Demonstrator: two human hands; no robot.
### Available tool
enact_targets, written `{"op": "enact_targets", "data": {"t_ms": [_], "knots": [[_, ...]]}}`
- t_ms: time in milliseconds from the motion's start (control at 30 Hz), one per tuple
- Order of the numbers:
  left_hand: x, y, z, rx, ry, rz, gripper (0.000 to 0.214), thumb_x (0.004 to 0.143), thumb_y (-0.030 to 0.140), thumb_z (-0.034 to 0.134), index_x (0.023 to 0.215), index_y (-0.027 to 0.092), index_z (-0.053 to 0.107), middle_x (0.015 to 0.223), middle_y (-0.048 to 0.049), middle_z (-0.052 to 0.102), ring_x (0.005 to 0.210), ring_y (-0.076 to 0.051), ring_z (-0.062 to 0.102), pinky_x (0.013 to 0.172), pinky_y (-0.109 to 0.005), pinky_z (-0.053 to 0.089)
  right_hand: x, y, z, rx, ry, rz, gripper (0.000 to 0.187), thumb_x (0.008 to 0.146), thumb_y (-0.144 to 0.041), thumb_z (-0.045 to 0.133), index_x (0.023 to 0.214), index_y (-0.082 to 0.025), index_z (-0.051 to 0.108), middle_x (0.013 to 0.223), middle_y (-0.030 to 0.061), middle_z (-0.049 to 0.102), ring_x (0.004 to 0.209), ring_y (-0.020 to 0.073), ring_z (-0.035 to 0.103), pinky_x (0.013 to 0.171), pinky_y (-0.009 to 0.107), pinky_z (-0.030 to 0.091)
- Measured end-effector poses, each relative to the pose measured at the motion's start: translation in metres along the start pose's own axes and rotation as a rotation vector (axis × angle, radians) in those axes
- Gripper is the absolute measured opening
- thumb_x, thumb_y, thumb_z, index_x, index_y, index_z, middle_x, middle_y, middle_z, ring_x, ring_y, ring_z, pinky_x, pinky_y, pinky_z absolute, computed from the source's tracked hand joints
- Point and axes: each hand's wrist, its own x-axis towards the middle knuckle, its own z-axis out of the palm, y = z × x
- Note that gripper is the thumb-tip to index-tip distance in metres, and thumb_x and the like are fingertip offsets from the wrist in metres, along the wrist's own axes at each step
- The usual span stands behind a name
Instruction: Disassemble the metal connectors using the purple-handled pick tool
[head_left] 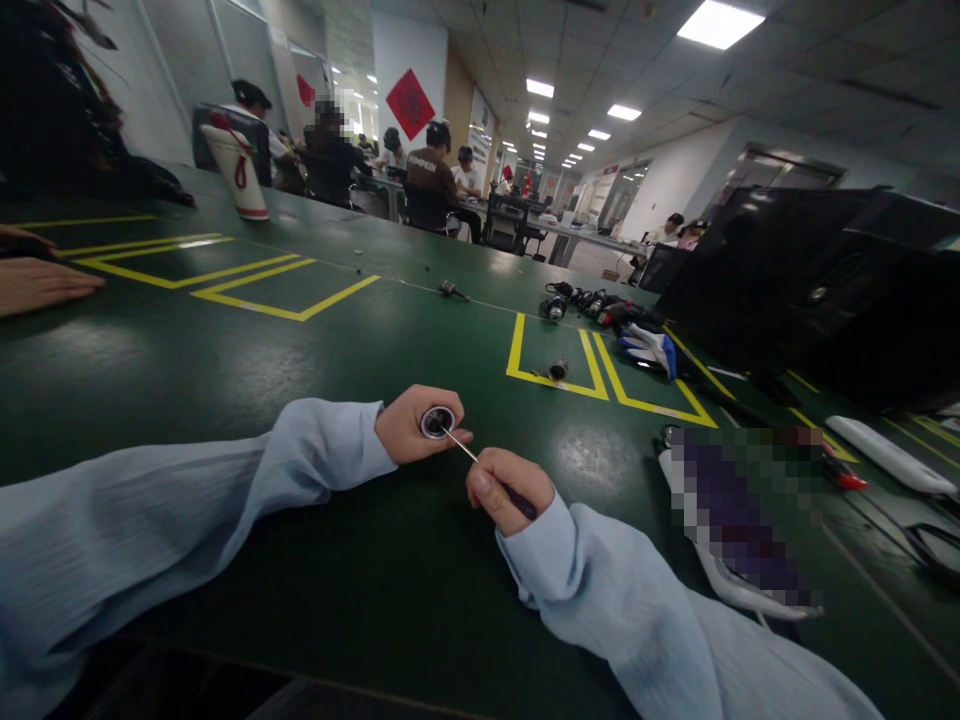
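At centre frame, your left hand (pixel 409 425) closes around a small metal cylinder (pixel 436 421), resting on the green table (pixel 225 370). Your right hand (pixel 501 490) pinches a thin screwdriver (pixel 461 446), tip set in the cylinder's open end. The work looks under way, not finished; similar parts (pixel 577 302) lie right of centre.

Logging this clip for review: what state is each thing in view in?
left hand, closed around the round metal part, open end toward the camera.
right hand, closed on the thin tool, tip at the part's opening.
loose cylinder, lying inside the yellow box, untouched.
gloves, lying unworn.
cup, standing.
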Motion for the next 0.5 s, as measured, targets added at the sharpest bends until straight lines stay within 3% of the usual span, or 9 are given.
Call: {"op": "enact_targets", "data": {"t_ms": [167, 333, 500], "knots": [[-0.0014, -0.0036, 0.0017, 0.088, -0.034, 0.059, 0.024, 0.074, 0.029, 0.055, 0.058, 0.013, 0.047, 0.053, 0.0020, 0.046, 0.049, -0.007, 0.040, 0.046, -0.018, 0.032, 0.0001, -0.0004, 0.0015, 0.007, 0.003, 0.050, 0.030, 0.086, -0.032, 0.039, 0.061, -0.018, 0.049, 0.056, -0.0004, 0.050, 0.057, 0.0111, 0.049, 0.059, 0.026, 0.040], [-0.0010, -0.0023, -0.0009, -0.021, -0.037, 0.060, 0.025, 0.073, 0.028, 0.057, 0.057, 0.014, 0.043, 0.054, 0.0020, 0.045, 0.048, -0.007, 0.041, 0.046, -0.018, 0.033, 0.0009, -0.0038, 0.0012, 0.127, 0.012, 0.115, 0.032, 0.086, -0.037, 0.040, 0.063, -0.017, 0.050, 0.056, -0.0010, 0.049, 0.053, 0.0095, 0.047, 0.055, 0.024, 0.040], [0.0001, 0.0012, -0.0030, -0.114, -0.030, 0.025, 0.026, 0.072, 0.027, 0.059, 0.056, 0.014, 0.042, 0.054, 0.0029, 0.043, 0.048, -0.006, 0.039, 0.045, -0.018, 0.033, 0.0012, -0.0045, 0.0025, 0.147, 0.041, 0.071, 0.032, 0.085, -0.035, 0.041, 0.060, -0.017, 0.050, 0.056, -0.0008, 0.049, 0.052, 0.0090, 0.046, 0.054, 0.024, 0.040]]}}
